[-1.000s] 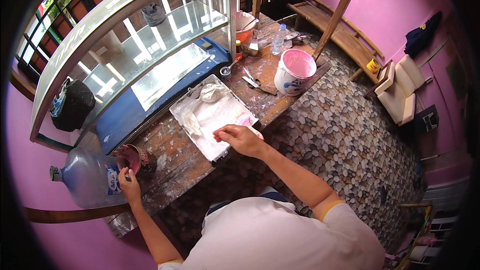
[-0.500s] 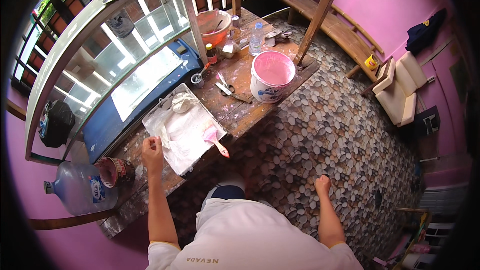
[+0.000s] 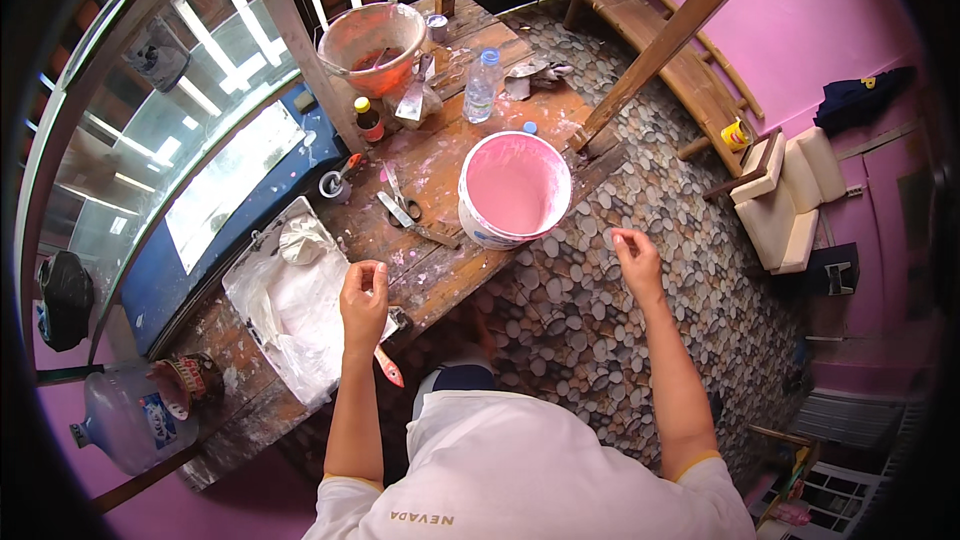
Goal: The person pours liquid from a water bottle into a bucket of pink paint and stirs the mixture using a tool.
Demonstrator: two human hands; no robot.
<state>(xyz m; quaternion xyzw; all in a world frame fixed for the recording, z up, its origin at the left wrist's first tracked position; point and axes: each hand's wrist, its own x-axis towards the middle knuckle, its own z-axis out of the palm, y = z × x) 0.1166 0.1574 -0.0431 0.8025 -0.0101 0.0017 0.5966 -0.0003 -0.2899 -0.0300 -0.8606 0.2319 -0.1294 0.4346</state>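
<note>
My left hand [image 3: 365,292], its fingers curled in and no object visible in them, hovers over the near right side of a paint tray [image 3: 252,292] lined with whitish plastic. A crumpled pale bundle [image 3: 305,241] lies in the tray. Beside my left forearm, the red-tipped handle of a paintbrush [image 3: 389,368] sticks out past the tray; the rest of the brush is hidden by my hand. My right hand [image 3: 637,258], fingers loosely apart and holding nothing, is in the air to the right of a white bucket [image 3: 484,231] with pink paint [image 3: 515,192] inside.
On the wooden table [image 3: 430,285] are scissors [image 3: 402,208], a plastic bottle [image 3: 481,88], an orange-stained basin [image 3: 378,37], a small dark bottle [image 3: 368,120] and a cup with a brush [image 3: 335,186]. A wooden post [image 3: 680,45] rises beyond the bucket. A water jug [image 3: 130,420] lies left.
My left hand has moved right from the tray's left edge to over its right side. My right hand has risen toward the bucket, and its fingers have loosened from a fist.
</note>
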